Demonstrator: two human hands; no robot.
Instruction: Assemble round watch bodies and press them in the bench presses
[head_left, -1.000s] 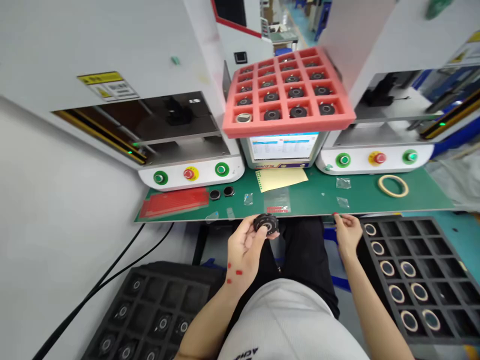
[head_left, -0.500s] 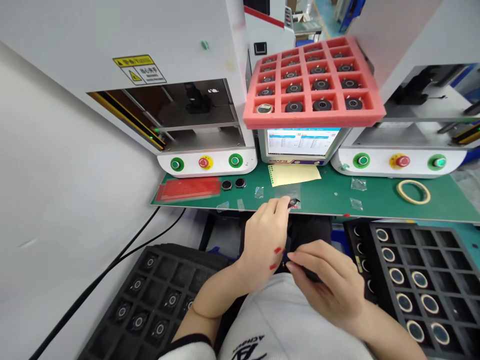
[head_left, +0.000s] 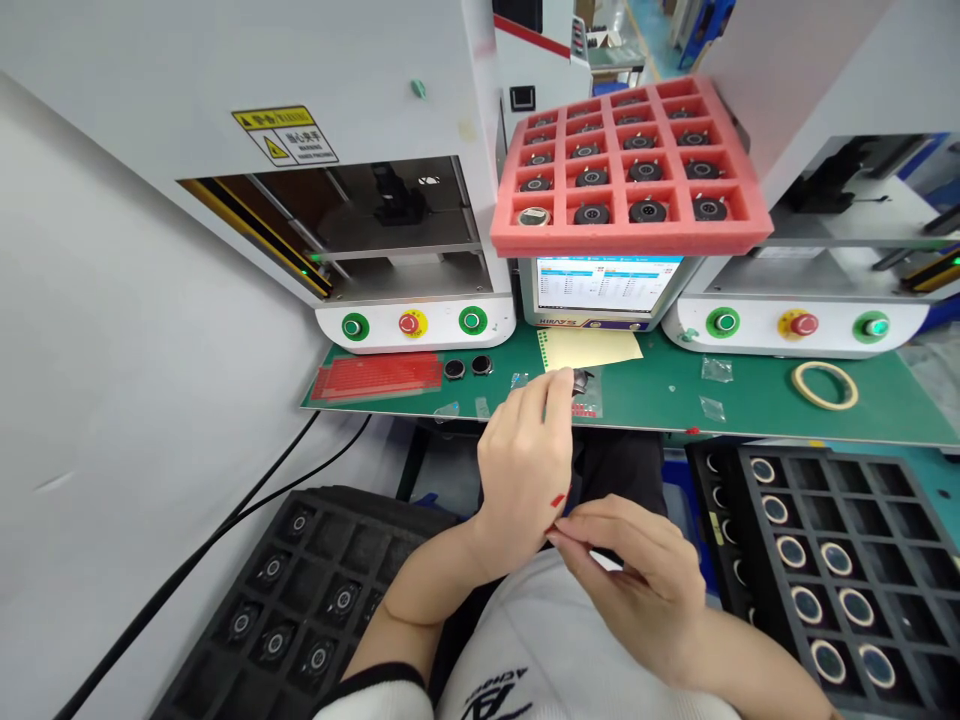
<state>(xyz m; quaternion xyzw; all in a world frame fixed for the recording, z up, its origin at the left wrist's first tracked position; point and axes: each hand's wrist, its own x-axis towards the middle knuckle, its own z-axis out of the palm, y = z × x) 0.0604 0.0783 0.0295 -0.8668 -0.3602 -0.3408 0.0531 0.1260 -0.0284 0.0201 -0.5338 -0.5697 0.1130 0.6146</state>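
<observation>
My left hand (head_left: 525,460) is closed around a dark watch case (head_left: 581,382), of which only the edge and a lug show past the fingers. On the back of this hand sits a small red adhesive strip (head_left: 558,500). My right hand (head_left: 637,575) pinches thumb and forefinger together against the back of the left hand, near the wrist. A trace of red shows at those fingertips, apparently a second strip. Under the left hand, a clear film with red marks (head_left: 585,409) lies at the bench edge.
Red strips (head_left: 379,378) and two round watch faces (head_left: 454,370) lie on the green bench (head_left: 645,395). A pink foam tray (head_left: 630,240) of watch cases stands above the screen. Black trays (head_left: 292,560) (head_left: 900,560) flank me. A tape roll (head_left: 825,385) is on the right.
My right hand has moved left and up to the left hand, its fingertips now covering the lower red strip. The left hand has tilted, raising the watch case slightly.
</observation>
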